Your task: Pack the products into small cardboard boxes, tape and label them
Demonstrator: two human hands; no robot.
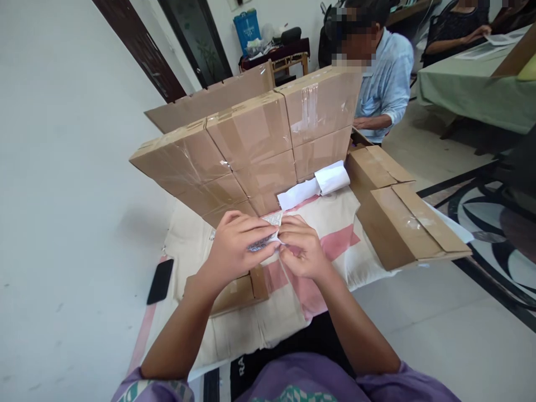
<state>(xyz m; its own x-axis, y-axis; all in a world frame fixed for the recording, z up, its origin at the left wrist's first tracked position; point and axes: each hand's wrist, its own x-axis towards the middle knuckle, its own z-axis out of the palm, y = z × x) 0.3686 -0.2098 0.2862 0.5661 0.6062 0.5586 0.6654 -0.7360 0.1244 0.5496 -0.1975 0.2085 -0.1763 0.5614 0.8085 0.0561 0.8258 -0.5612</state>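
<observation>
Between both hands is a small white sheet with rows of printed dark shapes [273, 219], possibly stickers; the print is too small to read. My left hand [234, 245] grips it from the left, fingers over its face and thumb below. At its right edge, my right hand [302, 247] pinches with thumb and fingertips. Under my left forearm, partly hidden, lies a small cardboard box [237, 293] on the cream and pink cloth [339, 245]. Just beyond my hands, a curling strip of white paper [333, 177] rests against stacked cartons.
Taped cardboard cartons [251, 131] form a wall across the back of the table. More brown boxes [412, 223] stand at the right edge. A black phone [160, 281] lies at left, near the white wall [75, 195]. A person in a blue shirt [391, 72] sits behind the cartons.
</observation>
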